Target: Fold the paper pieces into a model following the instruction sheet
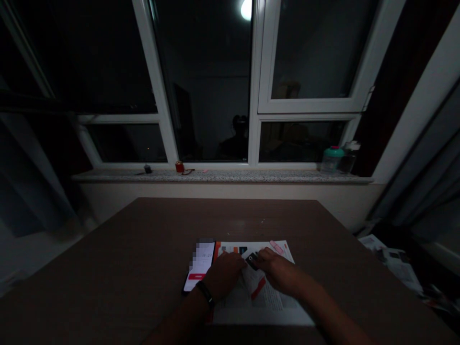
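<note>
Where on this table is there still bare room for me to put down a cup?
Bare tabletop shows beyond the printed sheet, toward the windowsill. There is more to the left of the phone and to the right of the sheet. It is crowded where the left hand and right hand meet over the sheet, around a small dark object.

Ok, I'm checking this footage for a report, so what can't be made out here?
Phone, head view: pixelation blurs the top of its screen, and the small text is unreadable.
Dark card, head view: the right hand covers part of it, so its kind stays unclear.
Printed sheet, head view: the left hand and right hand hide part of it; the print is too small to read.
Teal-lidded jar, head view: too small and dim to show its contents.
</note>
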Available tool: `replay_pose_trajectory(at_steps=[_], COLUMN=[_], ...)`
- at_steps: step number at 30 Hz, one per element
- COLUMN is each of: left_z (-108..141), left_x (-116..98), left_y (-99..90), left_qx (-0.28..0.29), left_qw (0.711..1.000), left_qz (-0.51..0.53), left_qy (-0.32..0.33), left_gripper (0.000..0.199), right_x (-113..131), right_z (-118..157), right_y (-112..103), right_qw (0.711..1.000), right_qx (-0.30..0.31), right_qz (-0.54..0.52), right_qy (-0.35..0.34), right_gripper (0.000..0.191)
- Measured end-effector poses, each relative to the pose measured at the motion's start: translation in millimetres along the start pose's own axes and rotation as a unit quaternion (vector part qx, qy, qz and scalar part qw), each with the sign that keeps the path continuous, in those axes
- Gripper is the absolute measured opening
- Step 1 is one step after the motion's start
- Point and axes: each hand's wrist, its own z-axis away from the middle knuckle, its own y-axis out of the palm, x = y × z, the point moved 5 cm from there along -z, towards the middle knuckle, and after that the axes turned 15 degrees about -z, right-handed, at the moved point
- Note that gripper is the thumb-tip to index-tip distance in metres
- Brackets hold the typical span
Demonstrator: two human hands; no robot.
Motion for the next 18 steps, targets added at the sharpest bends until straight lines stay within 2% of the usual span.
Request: replay_pose_trajectory(at_steps=[5, 9, 13, 18], left_z=[0.8, 1.0, 0.8, 0.9], left_x=[-3.1, -2.6, -1.7, -4.4], left_y=[-2.6, -1.7, 2.7, 3.1], left_qx=[0.013, -0.005, -0.007, -0.008], left_qw=[1.000, 1.000, 1.000, 1.000], left_qz=[-0.015, -0.012, -0.011, 0.013], left_qy=[0.017, 0.012, -0.001, -0.003], left_gripper=[0.030, 0.031, 0.041, 0.053], right_x=[2.2, -3.3, -7.9, -8.6], right_z=[2.6, -1.0, -5.4, -6.3], right_y=[0.3, 2.2, 4.5, 7.8], right_qw=[1.000, 1.000, 0.999, 0.998], right_qx=[0.002, -0.017, -0.031, -0.041], right_qz=[0.002, 0.012, 0.015, 0.027], right_qy=[-0.005, 0.010, 0.029, 0.032], right_gripper=[0.038, 0.042, 0.050, 0.048])
